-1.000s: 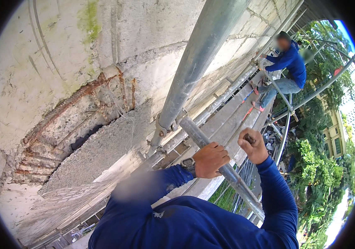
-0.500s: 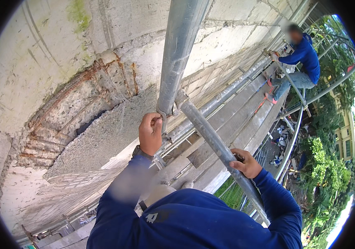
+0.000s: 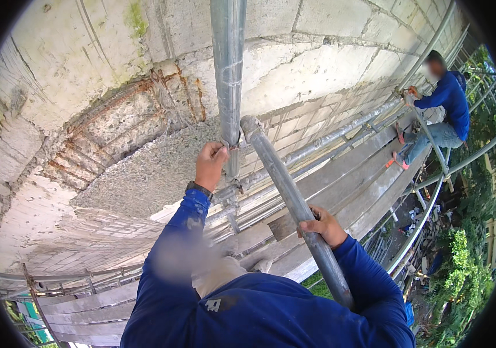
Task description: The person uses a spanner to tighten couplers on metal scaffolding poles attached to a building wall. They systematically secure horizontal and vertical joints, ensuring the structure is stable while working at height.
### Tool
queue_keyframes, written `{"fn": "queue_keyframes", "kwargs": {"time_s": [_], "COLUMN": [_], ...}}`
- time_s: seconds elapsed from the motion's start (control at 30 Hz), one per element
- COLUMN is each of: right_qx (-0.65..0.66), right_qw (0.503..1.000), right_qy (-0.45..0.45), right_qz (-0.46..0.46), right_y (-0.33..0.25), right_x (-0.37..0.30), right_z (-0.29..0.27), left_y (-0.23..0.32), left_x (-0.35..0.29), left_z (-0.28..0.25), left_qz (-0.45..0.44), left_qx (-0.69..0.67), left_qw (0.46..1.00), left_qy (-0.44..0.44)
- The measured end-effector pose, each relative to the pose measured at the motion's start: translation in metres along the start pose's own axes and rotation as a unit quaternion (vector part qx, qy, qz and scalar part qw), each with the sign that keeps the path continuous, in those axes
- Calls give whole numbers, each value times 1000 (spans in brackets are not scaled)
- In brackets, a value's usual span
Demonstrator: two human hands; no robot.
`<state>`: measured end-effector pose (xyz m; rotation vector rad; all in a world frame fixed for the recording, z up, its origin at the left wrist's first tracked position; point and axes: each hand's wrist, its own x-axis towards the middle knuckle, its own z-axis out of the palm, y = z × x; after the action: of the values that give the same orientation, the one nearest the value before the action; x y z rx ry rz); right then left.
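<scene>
Grey steel tubes (image 3: 294, 203), blue sleeves (image 3: 369, 284), rust-stained whitish wall (image 3: 317, 64), green foliage (image 3: 462, 278).

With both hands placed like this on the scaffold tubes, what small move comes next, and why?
Probably slide the slanted grey steel tube slightly so its upper end seats at the clamp on the upright grey steel pole. The left hand already rests at that joint, the right hand grips the tube lower down, and its end sits just beside the pole.
</scene>
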<state>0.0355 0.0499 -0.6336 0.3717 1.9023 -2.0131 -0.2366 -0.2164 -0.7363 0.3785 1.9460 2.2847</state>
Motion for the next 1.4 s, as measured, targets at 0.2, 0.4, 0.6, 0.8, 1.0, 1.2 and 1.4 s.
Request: {"fn": "queue_keyframes", "kwargs": {"time_s": [0.2, 0.4, 0.6, 0.8, 1.0, 1.2, 1.4], "right_qx": [-53, -49, -36, -36, -39, -65, -146], "right_qw": [997, 997, 998, 998, 997, 997, 987], "right_qy": [50, 51, 58, 54, 66, 43, 53], "right_qz": [-20, -23, -2, -10, -4, -1, -42], "right_y": [-16, -4, -5, -9, -11, -6, -5], "right_x": [-11, -8, -9, -11, -16, -11, -7], "right_z": [4, 0, 5, 6, 6, 0, 1], "left_y": [0, -5, 2, -18, -3, -4, -26], "left_x": [6, -3, -24, -72, -53, 3, -14], "left_z": [6, 16, 26, 20, 7, -4, -32], "left_qz": [7, 12, 112, 82, 100, 113, 80], "left_qx": [5, 0, 170, 95, 165, 172, 187], "left_qw": [1000, 999, 975, 987, 973, 965, 973], "left_qy": [13, 44, 94, 103, 123, 161, 112]}}
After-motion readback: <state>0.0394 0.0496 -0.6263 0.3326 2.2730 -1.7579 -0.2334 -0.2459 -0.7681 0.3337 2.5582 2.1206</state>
